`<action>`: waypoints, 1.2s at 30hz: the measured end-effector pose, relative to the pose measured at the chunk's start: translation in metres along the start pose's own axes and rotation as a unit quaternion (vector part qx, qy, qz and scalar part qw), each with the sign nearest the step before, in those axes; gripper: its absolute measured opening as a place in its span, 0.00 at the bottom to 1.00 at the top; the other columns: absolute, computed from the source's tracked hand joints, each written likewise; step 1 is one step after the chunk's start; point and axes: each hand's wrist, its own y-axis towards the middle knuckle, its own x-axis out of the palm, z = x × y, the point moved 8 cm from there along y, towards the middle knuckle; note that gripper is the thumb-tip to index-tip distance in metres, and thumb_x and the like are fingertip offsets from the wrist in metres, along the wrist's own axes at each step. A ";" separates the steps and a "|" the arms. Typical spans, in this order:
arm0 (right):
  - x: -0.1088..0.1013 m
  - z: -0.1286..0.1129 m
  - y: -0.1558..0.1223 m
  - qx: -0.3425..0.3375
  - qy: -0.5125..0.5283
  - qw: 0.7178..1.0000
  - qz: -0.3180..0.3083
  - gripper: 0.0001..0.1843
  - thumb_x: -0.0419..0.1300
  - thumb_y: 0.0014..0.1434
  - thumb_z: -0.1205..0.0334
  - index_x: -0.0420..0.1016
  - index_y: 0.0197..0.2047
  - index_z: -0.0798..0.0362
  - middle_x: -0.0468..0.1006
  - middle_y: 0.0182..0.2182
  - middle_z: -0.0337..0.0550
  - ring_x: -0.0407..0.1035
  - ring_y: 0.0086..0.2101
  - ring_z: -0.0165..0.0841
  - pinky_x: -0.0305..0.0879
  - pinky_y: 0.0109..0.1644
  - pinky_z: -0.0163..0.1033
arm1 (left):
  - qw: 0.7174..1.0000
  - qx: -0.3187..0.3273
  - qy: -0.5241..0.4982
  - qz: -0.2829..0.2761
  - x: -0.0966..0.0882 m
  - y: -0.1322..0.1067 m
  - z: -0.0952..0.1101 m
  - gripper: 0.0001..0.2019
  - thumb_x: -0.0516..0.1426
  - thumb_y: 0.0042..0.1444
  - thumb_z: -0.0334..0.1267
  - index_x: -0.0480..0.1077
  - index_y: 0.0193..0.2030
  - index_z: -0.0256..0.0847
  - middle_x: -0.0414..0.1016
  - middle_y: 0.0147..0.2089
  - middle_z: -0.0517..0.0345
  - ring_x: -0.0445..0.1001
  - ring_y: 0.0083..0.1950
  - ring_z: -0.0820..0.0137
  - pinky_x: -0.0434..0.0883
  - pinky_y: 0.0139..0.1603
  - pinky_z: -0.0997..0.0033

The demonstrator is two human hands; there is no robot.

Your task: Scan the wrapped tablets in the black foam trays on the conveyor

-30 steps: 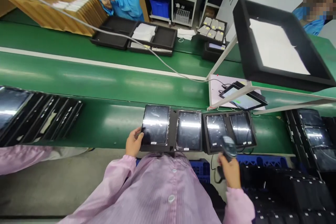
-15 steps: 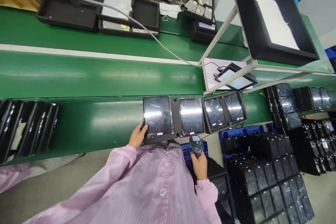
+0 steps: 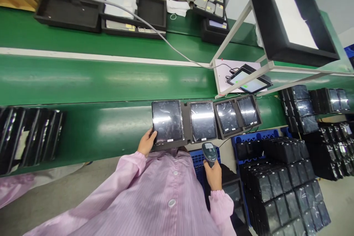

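A black tray (image 3: 185,124) with two glossy tablets lies at the near edge of the green bench. My left hand (image 3: 146,142) grips the tray's left front corner, beside the left tablet (image 3: 167,121). My right hand (image 3: 214,174) is closed round the handle of a grey barcode scanner (image 3: 209,153), whose head sits just below the right tablet (image 3: 203,121). A second tray (image 3: 238,115) with two smaller tablets lies right of the first.
A green conveyor belt (image 3: 83,81) runs across the middle. A row of upright black units (image 3: 30,136) stands at the left. Stacked black tablets in blue crates (image 3: 279,188) fill the lower right. A white frame holds a lit tablet (image 3: 249,81) and a black tray (image 3: 287,18) overhead.
My right hand has brought the scanner left from under the smaller tablets to below the right tablet of the first tray. The view has tilted down; my left hand stays on the tray.
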 end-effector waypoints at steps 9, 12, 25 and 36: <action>0.023 -0.041 -0.024 -0.058 0.063 0.992 -0.095 0.28 0.62 0.61 0.37 0.78 0.49 0.54 0.82 0.34 0.48 0.76 0.35 0.48 0.70 0.39 0.43 | 0.996 -0.050 -0.054 0.052 -0.005 0.000 -0.005 0.34 0.68 0.50 0.57 0.78 0.58 0.37 0.80 0.61 0.43 0.76 0.64 0.53 0.71 0.67 0.52; 0.050 -0.067 -0.038 -0.084 0.075 0.983 -0.146 0.27 0.61 0.62 0.38 0.78 0.51 0.53 0.83 0.39 0.50 0.77 0.40 0.49 0.71 0.41 0.43 | 0.994 -0.066 -0.078 0.051 -0.005 0.000 -0.006 0.34 0.68 0.49 0.59 0.78 0.58 0.38 0.80 0.61 0.44 0.76 0.64 0.54 0.73 0.64 0.54; 0.143 -0.091 -0.077 -0.045 0.039 0.991 -0.116 0.23 0.56 0.61 0.46 0.75 0.51 0.53 0.83 0.40 0.52 0.78 0.42 0.52 0.69 0.49 0.48 | 0.976 -0.159 -0.113 -0.092 -0.018 0.004 -0.002 0.23 0.65 0.59 0.57 0.77 0.53 0.42 0.74 0.67 0.39 0.75 0.65 0.54 0.75 0.60 0.52; 0.141 -0.093 -0.081 -0.053 0.028 0.995 -0.082 0.20 0.57 0.61 0.47 0.75 0.50 0.51 0.83 0.37 0.50 0.78 0.42 0.52 0.71 0.49 0.48 | 0.971 -0.166 -0.121 -0.120 -0.015 -0.001 0.004 0.21 0.64 0.62 0.55 0.77 0.53 0.43 0.73 0.68 0.39 0.73 0.67 0.53 0.75 0.61 0.51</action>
